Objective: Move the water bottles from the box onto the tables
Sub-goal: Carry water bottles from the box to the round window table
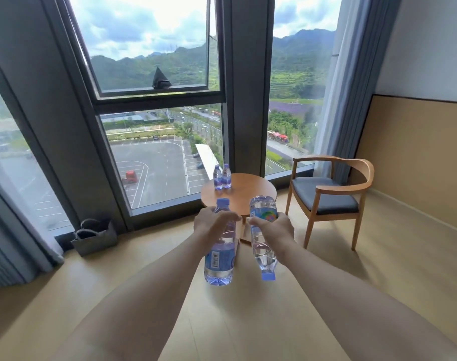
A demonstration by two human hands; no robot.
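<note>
Both hands gripped bottles as I watched: left hand (209, 225) round an upright bottle (219, 256), right hand (271, 227) round an inverted bottle (264, 246), below the round table (251, 190) at frame centre.

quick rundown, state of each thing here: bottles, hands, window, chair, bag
left bottle: capped, cap up, gripped by left hand
right bottle: capped, cap down, gripped by right hand
two table bottles: upright, capped, side by side on round table
upper window: tilted open
chair: unoccupied
bag: upright on floor
</note>
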